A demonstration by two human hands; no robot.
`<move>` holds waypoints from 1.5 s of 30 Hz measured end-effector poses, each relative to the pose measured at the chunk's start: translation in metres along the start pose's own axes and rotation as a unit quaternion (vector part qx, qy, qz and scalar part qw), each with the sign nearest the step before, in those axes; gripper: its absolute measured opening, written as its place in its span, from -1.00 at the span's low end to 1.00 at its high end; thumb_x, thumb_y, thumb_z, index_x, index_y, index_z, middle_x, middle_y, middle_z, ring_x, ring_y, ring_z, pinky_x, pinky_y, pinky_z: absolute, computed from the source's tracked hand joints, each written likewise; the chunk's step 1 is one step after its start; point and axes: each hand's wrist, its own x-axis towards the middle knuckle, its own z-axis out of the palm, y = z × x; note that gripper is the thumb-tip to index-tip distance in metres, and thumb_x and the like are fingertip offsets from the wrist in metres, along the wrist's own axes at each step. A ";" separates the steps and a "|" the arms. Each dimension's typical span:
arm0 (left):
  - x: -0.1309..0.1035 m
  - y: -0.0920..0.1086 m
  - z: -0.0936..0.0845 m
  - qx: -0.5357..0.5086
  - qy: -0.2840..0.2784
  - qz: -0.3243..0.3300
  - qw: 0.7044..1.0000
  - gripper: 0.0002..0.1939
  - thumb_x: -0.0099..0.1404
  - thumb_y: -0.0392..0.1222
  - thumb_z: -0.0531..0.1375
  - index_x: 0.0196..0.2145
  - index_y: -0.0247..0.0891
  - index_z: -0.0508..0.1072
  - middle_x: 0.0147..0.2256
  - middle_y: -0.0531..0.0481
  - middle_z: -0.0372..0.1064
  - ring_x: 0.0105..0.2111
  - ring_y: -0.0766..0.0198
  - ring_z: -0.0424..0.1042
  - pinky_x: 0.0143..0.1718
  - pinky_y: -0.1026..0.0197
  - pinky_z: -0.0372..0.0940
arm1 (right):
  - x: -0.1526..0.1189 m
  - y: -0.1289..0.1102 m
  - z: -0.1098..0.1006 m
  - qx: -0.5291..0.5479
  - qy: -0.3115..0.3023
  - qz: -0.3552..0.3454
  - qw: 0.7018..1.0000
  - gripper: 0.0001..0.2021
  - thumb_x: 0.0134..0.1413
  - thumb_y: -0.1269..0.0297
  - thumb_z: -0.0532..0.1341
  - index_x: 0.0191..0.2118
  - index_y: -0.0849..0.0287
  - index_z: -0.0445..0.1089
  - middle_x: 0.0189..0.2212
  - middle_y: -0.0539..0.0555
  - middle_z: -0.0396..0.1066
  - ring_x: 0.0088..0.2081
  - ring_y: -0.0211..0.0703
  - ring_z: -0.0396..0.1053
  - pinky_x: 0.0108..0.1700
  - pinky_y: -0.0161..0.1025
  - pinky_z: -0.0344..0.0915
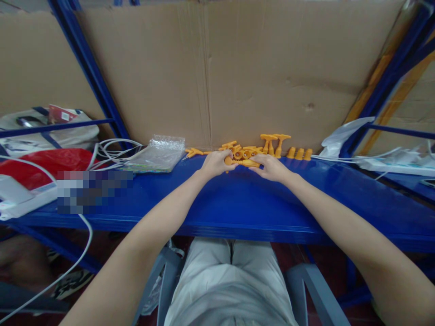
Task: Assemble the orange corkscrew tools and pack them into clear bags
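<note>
Both my hands are at a heap of orange plastic pieces at the back of the blue table. My left hand has its thumb and fingers curled around a piece with a round end. From the other side, my right hand pinches a long orange piece low in the heap. Its fingertips are partly hidden by the pieces. Just behind my right hand stand two T-shaped orange pieces. A branched orange piece lies left of my left hand.
Several orange cup-like pieces stand in a row to the right. A clear plastic packet, white cables and a red bag are at left. Cardboard walls the back. White plastic lies by the right blue post.
</note>
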 end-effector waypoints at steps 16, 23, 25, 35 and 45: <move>0.001 -0.006 0.001 -0.019 0.004 -0.045 0.999 -0.61 0.32 -0.05 0.17 0.06 -0.21 0.34 -0.39 0.03 0.46 -0.37 0.22 0.47 -0.33 0.25 0.27 | -0.001 0.001 0.001 -0.056 0.018 0.027 0.998 -0.71 0.22 0.23 0.13 -0.07 0.23 0.48 -0.16 0.24 0.54 -0.14 0.08 0.49 -0.08 -0.03 0.40; 0.000 -0.044 -0.002 0.057 0.058 -0.209 0.974 -0.54 0.27 -0.38 0.02 0.12 -0.26 0.29 0.01 -0.21 0.41 0.04 0.07 0.40 0.04 0.10 0.31 | -0.002 0.001 -0.001 -0.094 0.049 0.072 0.992 -0.71 0.19 0.24 0.14 -0.06 0.24 0.47 -0.17 0.23 0.53 -0.16 0.09 0.50 -0.12 -0.06 0.41; -0.004 -0.057 -0.001 0.090 0.018 -0.246 0.965 -0.48 0.23 -0.41 0.02 0.16 -0.28 0.28 0.08 -0.25 0.35 0.12 0.01 0.34 0.12 0.05 0.26 | -0.002 0.001 -0.001 -0.100 0.049 0.081 0.990 -0.71 0.19 0.24 0.14 -0.06 0.25 0.47 -0.17 0.24 0.53 -0.18 0.09 0.50 -0.14 -0.07 0.41; -0.005 -0.069 0.022 0.106 -0.251 -0.196 0.942 -0.48 0.37 -0.15 -0.04 0.27 -0.05 0.24 0.29 -0.12 0.16 0.27 -0.01 0.17 0.20 -0.12 0.16 | -0.003 0.001 0.001 -0.111 0.066 0.085 0.988 -0.68 0.21 0.21 0.12 -0.04 0.22 0.47 -0.17 0.22 0.54 -0.22 0.06 0.50 -0.20 -0.09 0.41; -0.005 -0.061 0.021 0.130 -0.238 -0.176 0.946 -0.52 0.35 -0.17 0.01 0.20 -0.19 0.32 0.17 -0.23 0.30 0.17 -0.02 0.31 0.12 0.00 0.26 | -0.003 0.004 0.003 -0.119 0.118 0.146 0.975 -0.66 0.19 0.15 0.14 -0.03 0.19 0.49 -0.14 0.23 0.53 -0.17 0.14 0.51 -0.18 -0.03 0.43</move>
